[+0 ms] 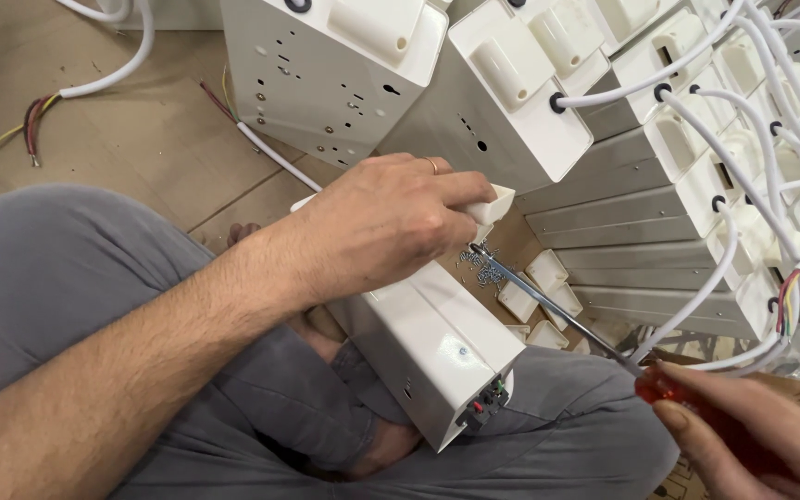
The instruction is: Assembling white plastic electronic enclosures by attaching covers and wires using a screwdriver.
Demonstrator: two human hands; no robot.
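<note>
Head view: left hand (377,227) is gripping the white plastic housing (437,338) lying across the person's lap, fingers curled on its far end. Right hand (752,435) is clasping a red-handled screwdriver (548,301), its tip touching a cluster of small screws (481,268) beside stacked white housings (604,139).

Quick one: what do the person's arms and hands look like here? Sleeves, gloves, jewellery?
Both hands are bare, no gloves. The left hand has a thin ring on one finger, and its forearm shows no sleeve. The right hand shows only partly at the frame corner; no ring or sleeve is visible there.
</note>
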